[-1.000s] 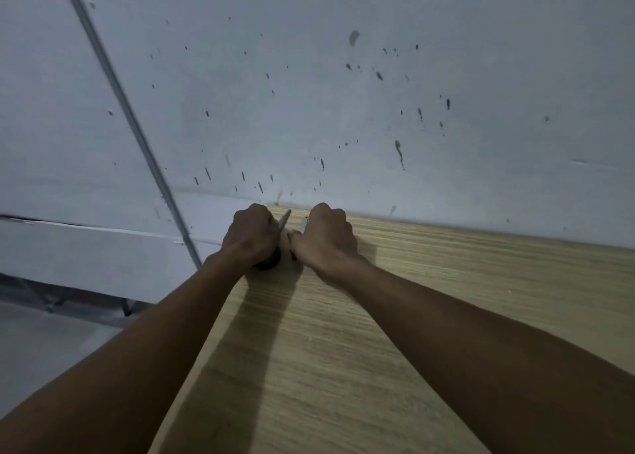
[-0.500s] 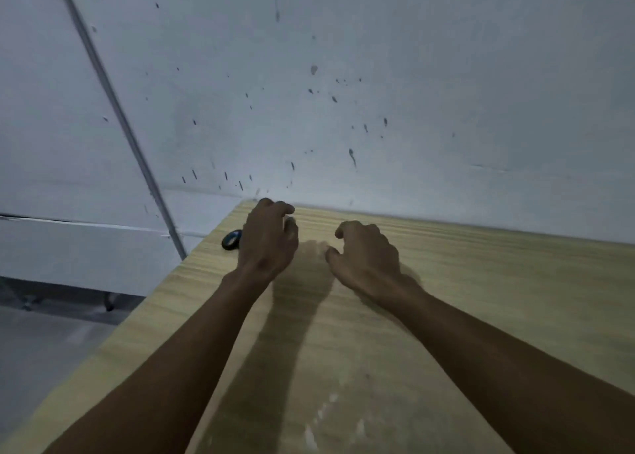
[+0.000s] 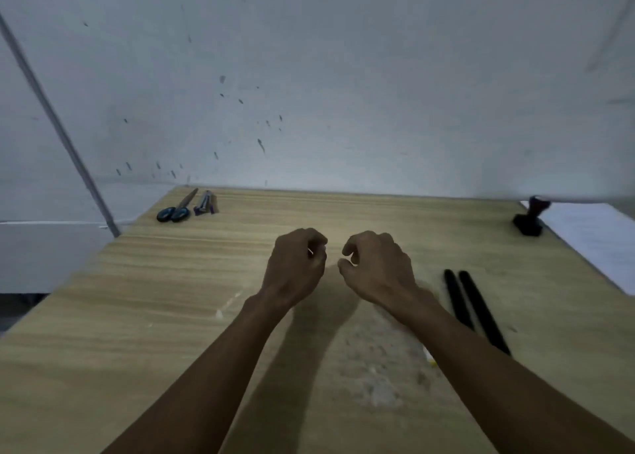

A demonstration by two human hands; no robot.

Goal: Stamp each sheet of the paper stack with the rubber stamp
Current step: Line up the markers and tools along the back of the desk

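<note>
A black rubber stamp (image 3: 528, 219) stands upright at the table's far right, touching the left edge of the white paper stack (image 3: 591, 237). My left hand (image 3: 295, 264) and my right hand (image 3: 376, 269) hover side by side over the middle of the wooden table (image 3: 137, 299), well left of the stamp. The fingers of both hands are loosely curled and hold nothing.
Blue-handled scissors (image 3: 176, 208) and a small purple-trimmed tool (image 3: 205, 204) lie at the far left corner by the wall. Two long black sticks (image 3: 476, 307) lie side by side just right of my right forearm. A pale scuffed patch marks the near middle of the tabletop.
Both hands let go of the scissors and tool at the far left corner and drew back to the middle. The view swung right, bringing the stamp and paper stack into sight.
</note>
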